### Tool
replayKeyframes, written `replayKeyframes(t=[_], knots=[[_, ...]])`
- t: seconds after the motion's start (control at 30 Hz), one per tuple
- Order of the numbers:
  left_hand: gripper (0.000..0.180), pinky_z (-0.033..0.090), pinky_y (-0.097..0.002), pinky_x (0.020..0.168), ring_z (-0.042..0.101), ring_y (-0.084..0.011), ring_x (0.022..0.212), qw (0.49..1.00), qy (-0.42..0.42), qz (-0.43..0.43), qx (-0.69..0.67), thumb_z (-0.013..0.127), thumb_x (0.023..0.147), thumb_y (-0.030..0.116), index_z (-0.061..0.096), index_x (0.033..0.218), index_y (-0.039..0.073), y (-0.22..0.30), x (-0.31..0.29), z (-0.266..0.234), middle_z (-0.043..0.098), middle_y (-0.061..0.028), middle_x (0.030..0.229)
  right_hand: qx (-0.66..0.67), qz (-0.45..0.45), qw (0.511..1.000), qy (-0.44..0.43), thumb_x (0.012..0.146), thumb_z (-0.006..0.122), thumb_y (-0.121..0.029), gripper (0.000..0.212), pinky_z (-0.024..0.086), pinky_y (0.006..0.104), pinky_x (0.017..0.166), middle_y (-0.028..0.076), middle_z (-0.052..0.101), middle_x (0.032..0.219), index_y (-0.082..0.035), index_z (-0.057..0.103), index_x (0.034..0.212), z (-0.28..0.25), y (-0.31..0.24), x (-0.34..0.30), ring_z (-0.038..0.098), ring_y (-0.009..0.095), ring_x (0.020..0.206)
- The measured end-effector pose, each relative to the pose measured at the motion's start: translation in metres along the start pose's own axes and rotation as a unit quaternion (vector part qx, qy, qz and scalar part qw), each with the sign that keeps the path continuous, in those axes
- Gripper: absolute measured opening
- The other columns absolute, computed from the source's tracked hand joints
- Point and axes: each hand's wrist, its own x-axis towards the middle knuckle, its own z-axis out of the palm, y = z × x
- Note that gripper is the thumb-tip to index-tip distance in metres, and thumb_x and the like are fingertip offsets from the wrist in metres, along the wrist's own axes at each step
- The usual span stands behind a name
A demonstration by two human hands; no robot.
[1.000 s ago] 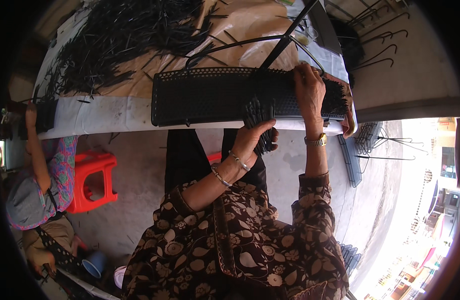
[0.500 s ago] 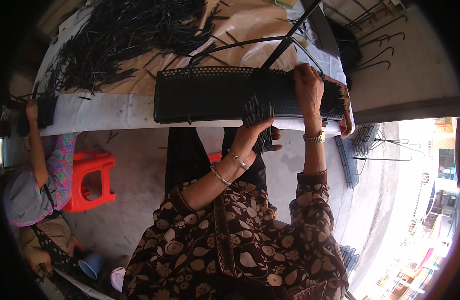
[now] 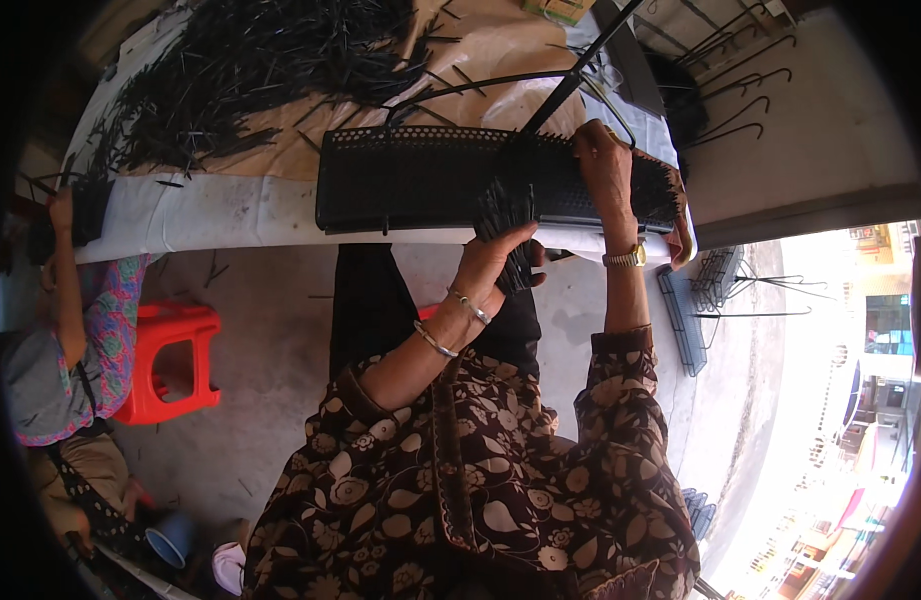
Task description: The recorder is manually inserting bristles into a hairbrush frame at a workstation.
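Panel: the black perforated panel (image 3: 411,180) lies lengthwise along the near edge of the table (image 3: 221,215), rows of holes showing along its far side; its right end bristles with dark, spiky tips.
Left hand: the left hand (image 3: 489,265) is just off the panel's near edge, its grip clamped around a bundle of black strips (image 3: 506,212).
Bundle: the strips fan upward out of that grip, their upper ends overlapping the panel's near side in the view.
Right hand: the right hand (image 3: 608,165) is over the right part of the panel, fingertips bent down at its far edge; its grip looks drawn together, but I cannot tell whether anything is between the fingers.
Wrists: bracelets (image 3: 468,305) on the left, a watch (image 3: 629,257) on the right, both nearer the body than the panel.
Strip pile: a large heap of loose black strips (image 3: 261,70) beyond the panel, to its left, partly on a brown sheet (image 3: 511,50).
Black bar: a slanting bar (image 3: 571,85) rises beyond the panel's right half.
Stool: a red stool (image 3: 171,400) on the floor, left of the panel and nearer the body.
Co-worker: another person's hand (image 3: 61,210) at the table, well left of the panel.
Wire racks: dark racks (image 3: 683,320) on the floor, right of the panel.
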Motion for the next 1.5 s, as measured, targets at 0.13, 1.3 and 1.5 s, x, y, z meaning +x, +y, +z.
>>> replayKeyframes(t=[0.13,1.3,1.5], knots=[[0.017,0.057,-0.037,0.063,0.064,-0.0162,0.072,1.0,-0.01,-0.002,-0.022,0.066,0.086,0.019,0.065,0.096,0.005,0.002,-0.004,-0.001,0.064,-0.006,0.079,-0.026,0.086,0.996,-0.004,0.088,0.055,-0.011,0.011,0.049,0.0334,0.063,0.013,0.065,0.072,0.0,0.059,0.087,0.0,0.002,-0.002,0.066,0.026,0.068],[0.023,0.058,-0.0394,0.067,0.063,-0.0204,0.076,0.994,-0.014,-0.102,-0.032,0.062,0.089,0.018,0.06,0.106,0.003,0.004,0.029,-0.001,0.062,-0.0087,0.082,0.008,0.119,0.992,-0.043,0.085,0.059,-0.007,0.004,0.046,0.0363,0.067,0.01,0.061,0.082,-0.007,0.059,0.089,-0.006,-0.007,-0.004,0.06,0.029,0.074],[0.026,0.055,-0.0334,0.061,0.063,-0.0181,0.073,0.994,0.009,-0.105,0.003,0.062,0.088,0.019,0.063,0.107,0.002,0.012,0.029,0.003,0.063,-0.0086,0.082,-0.13,0.079,0.988,0.015,0.085,0.062,-0.016,0.01,0.045,0.037,0.074,0.004,0.062,0.093,-0.012,0.066,0.094,-0.004,-0.014,-0.011,0.059,0.024,0.085]])
